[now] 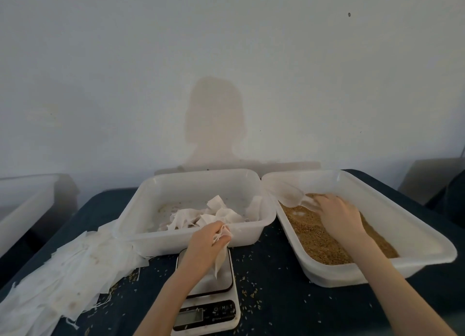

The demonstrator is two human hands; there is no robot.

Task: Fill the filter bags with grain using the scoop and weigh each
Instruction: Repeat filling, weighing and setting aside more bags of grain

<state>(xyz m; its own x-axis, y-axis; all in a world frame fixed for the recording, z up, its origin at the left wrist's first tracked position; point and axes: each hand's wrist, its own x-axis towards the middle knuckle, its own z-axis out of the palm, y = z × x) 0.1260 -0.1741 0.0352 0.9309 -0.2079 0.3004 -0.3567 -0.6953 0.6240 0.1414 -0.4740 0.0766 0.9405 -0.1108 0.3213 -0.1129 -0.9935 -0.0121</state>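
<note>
My left hand [208, 245] pinches the top of a white filter bag [221, 259] that hangs down over the platform of a small white scale [216, 308]. My right hand [338, 215] reaches into the right tub [425, 242] of brown grain [314, 237] and grips the handle of a clear plastic scoop [292, 197], whose bowl points to the far left above the grain. The middle tub [141, 210] holds several white filter bags [214, 213] and a few loose grains.
A strip of empty white bags [63, 270] lies over the dark blue tabletop [276, 298] at the left. Loose grains are scattered around the scale. Another white tub [22, 205] stands at the far left, and a pale wall rises right behind the tubs.
</note>
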